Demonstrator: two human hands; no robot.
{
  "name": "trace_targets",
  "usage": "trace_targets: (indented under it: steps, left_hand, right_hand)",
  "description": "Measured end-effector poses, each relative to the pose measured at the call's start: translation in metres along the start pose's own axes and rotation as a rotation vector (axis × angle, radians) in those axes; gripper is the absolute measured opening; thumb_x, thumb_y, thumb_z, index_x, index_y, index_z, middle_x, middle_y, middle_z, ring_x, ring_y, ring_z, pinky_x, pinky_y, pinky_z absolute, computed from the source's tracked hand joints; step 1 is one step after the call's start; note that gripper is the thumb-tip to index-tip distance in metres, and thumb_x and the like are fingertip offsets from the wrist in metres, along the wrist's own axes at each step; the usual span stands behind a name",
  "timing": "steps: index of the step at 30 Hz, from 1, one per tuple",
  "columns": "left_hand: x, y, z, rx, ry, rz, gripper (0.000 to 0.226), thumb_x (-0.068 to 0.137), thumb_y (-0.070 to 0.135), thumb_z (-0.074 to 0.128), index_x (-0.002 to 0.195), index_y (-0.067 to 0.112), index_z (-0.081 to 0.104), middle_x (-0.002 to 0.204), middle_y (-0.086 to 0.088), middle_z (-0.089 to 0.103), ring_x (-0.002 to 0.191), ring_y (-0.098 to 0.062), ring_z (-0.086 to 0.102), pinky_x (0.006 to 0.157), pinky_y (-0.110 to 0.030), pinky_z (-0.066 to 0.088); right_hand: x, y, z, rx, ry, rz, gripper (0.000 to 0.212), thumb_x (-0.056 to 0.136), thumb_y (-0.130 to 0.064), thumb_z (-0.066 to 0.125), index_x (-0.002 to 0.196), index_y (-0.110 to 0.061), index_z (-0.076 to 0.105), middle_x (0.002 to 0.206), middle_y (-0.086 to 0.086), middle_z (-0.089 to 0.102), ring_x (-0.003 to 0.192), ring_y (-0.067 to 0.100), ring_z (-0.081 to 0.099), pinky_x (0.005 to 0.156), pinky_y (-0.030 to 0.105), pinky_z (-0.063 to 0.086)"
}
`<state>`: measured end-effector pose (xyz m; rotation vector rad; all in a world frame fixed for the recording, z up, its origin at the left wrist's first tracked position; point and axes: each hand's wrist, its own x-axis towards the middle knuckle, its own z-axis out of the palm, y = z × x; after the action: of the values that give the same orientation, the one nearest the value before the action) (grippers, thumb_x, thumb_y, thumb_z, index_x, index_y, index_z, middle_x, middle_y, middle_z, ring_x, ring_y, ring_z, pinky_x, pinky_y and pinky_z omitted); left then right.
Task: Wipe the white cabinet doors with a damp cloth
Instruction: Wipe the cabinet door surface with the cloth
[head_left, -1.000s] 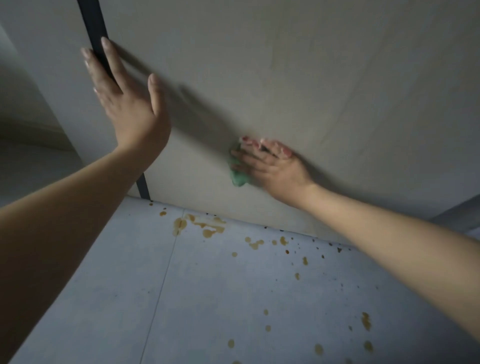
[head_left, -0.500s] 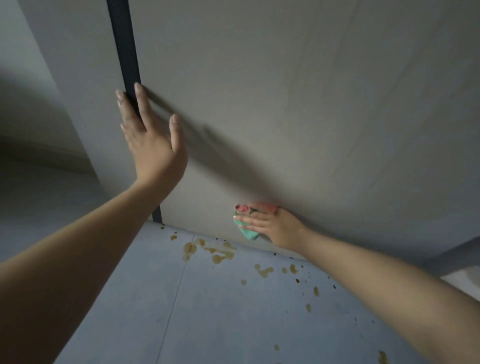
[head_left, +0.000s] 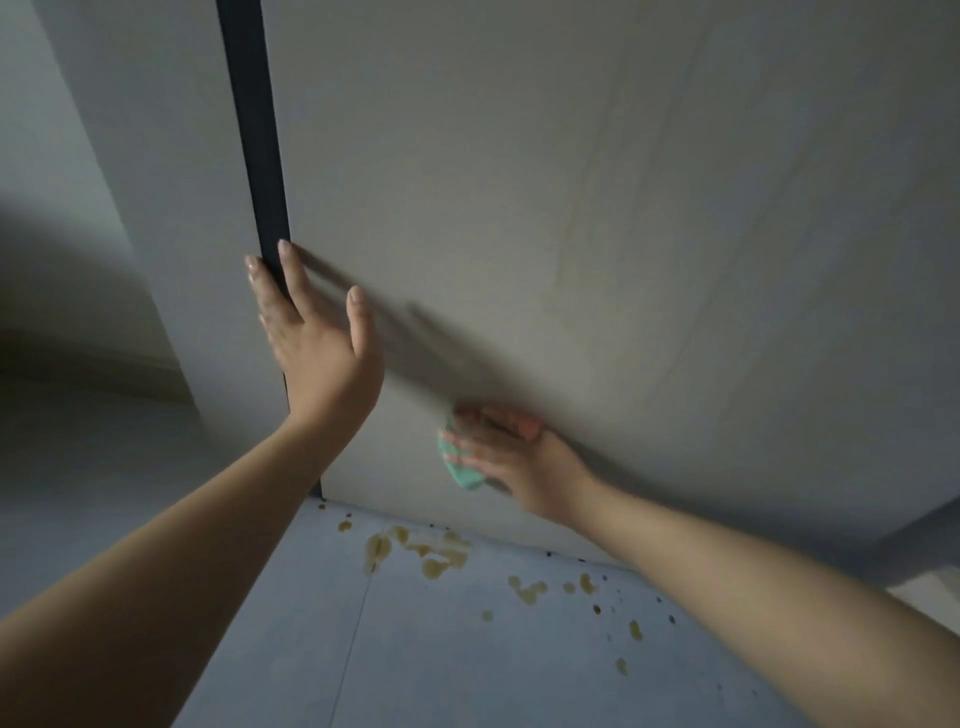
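A tall white cabinet door (head_left: 597, 208) fills most of the head view. My right hand (head_left: 514, 457) presses a green and pink cloth (head_left: 460, 470) flat against the door's lower part, a little above the floor. Its fingers lie straight over the cloth, which shows at the fingertips. My left hand (head_left: 317, 343) rests flat on the door's left edge with straight fingers, its fingertips at the dark vertical gap (head_left: 254, 156) beside the door.
Left of the dark gap stands another white panel (head_left: 156, 156). The grey tiled floor (head_left: 467, 665) below the door carries several yellowish-brown splashes (head_left: 431, 556). A grey ledge (head_left: 924, 540) juts in at the right edge.
My right hand slid the cloth down the door from mid height to near the bottom, then slightly back up. My left hand has stayed on the door's left edge.
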<state>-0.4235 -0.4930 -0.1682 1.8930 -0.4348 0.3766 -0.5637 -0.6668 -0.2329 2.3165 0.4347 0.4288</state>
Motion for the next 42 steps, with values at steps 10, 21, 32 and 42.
trace_targets:
  steps: [10,21,32,42]
  left_hand:
    - [-0.028,0.035,0.013,0.016,-0.110,0.166,0.072,0.094,0.047,0.031,0.152,0.020,-0.002,0.158,-0.009,-0.019,0.146,-0.019,-0.017,0.118,-0.038,0.000]
    - [-0.035,0.120,0.026,0.030,-0.144,0.472,0.068,0.093,0.044,0.031,0.152,0.021,0.007,0.157,-0.009,-0.014,0.145,-0.022,-0.017,0.119,-0.042,-0.002]
    - [-0.012,0.161,0.030,0.149,-0.072,0.626,0.066,0.090,0.039,0.032,0.151,0.017,0.022,0.159,-0.017,-0.002,0.146,-0.030,-0.008,0.119,-0.046,-0.002]
    - [0.021,0.175,0.008,0.041,0.018,0.542,0.065,0.092,0.037,0.034,0.152,0.017,0.018,0.160,-0.013,0.004,0.147,-0.022,-0.004,0.119,-0.042,-0.003]
  right_hand:
    - [-0.014,0.092,-0.049,-0.130,0.336,0.649,0.057,0.086,-0.036,0.044,0.143,-0.031,0.039,0.152,-0.005,0.032,0.140,0.024,0.023,0.116,0.038,0.007]
    - [-0.059,0.104,-0.063,-0.128,0.361,0.718,0.047,0.091,-0.037,0.048,0.137,-0.028,0.048,0.145,0.000,0.040,0.135,0.027,0.038,0.111,0.041,0.020]
    - [-0.076,0.082,-0.055,-0.116,0.201,0.699,0.055,0.068,-0.043,0.076,0.121,-0.032,0.065,0.127,-0.003,0.063,0.114,0.023,0.057,0.101,0.040,0.033]
    - [0.033,0.194,-0.149,-0.032,0.684,1.177,0.056,0.096,-0.039,0.039,0.147,-0.020,0.027,0.155,0.010,0.021,0.143,0.035,0.016,0.116,0.049,0.011]
